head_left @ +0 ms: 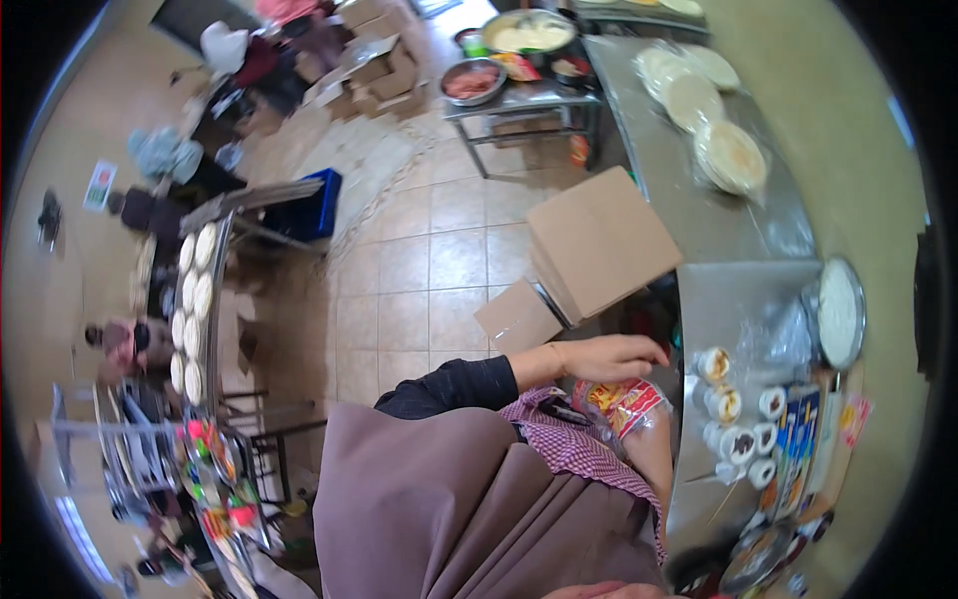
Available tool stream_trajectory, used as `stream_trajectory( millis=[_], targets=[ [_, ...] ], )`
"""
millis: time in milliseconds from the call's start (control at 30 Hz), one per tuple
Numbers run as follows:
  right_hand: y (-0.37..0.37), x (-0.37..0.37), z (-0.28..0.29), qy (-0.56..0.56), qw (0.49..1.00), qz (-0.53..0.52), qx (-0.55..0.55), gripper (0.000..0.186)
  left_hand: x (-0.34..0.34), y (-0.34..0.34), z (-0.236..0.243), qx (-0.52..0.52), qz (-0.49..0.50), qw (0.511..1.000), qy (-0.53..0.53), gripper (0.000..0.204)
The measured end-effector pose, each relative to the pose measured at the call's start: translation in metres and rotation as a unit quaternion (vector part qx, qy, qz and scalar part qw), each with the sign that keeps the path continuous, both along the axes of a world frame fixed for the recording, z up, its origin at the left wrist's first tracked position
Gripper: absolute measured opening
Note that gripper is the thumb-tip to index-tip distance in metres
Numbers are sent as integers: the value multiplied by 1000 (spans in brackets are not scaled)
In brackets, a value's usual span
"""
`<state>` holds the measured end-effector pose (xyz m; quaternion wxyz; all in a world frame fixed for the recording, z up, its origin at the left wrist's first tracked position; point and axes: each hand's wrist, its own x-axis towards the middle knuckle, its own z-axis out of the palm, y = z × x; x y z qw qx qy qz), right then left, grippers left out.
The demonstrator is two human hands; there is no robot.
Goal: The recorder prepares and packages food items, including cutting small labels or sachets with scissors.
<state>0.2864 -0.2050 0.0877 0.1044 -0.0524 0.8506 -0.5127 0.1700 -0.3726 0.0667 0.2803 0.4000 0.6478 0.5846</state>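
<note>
My left hand (611, 357), in a dark sleeve, reaches across in front of me toward the steel table's edge. Its fingers are stretched out, with nothing visible in them. Just below it is a clear plastic packet (629, 404) with red and yellow print, close against my body and my right forearm (654, 461). The fingers of my right hand are hidden behind the packet and my left hand, so their grip does not show. A large brown cardboard box (602, 243) stands beyond my left hand, its flap hanging toward the floor.
At my right a steel table (714, 290) carries small cups (736, 441), blue boxes (795, 429) and a round pan of white stuff (840, 311). Bagged flatbreads (728, 158) lie farther back. A bowl of pinkish food (473, 82) is ahead. People work at the left, near a rack of dough pieces (192, 299).
</note>
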Motion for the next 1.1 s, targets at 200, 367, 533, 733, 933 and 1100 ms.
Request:
stream_trajectory(
  millis=[200, 367, 533, 733, 933, 1100],
  targets=[
    [-24, 3, 10, 35, 994, 107, -11, 27, 66, -39, 7, -124, 75, 988, -51, 45],
    [-27, 27, 32, 0, 986, 166, -25, 24, 126, -45, -26, -30, 196, 969, -150, 37],
    [-19, 53, 28, 36, 986, 165, 0, 28, 150, -34, -38, 2, 207, 954, -218, 32],
    [-6, 64, 25, 124, 983, 132, 24, 28, 153, -22, -51, 46, 228, 923, -308, 24],
    [6, 71, 35, 150, 986, 66, 37, 29, 141, -14, -45, 54, 220, 922, -313, 27],
    [18, 70, 38, 95, 994, -53, 32, 30, 133, -18, -36, 89, 192, 913, -348, 29]
  ],
)
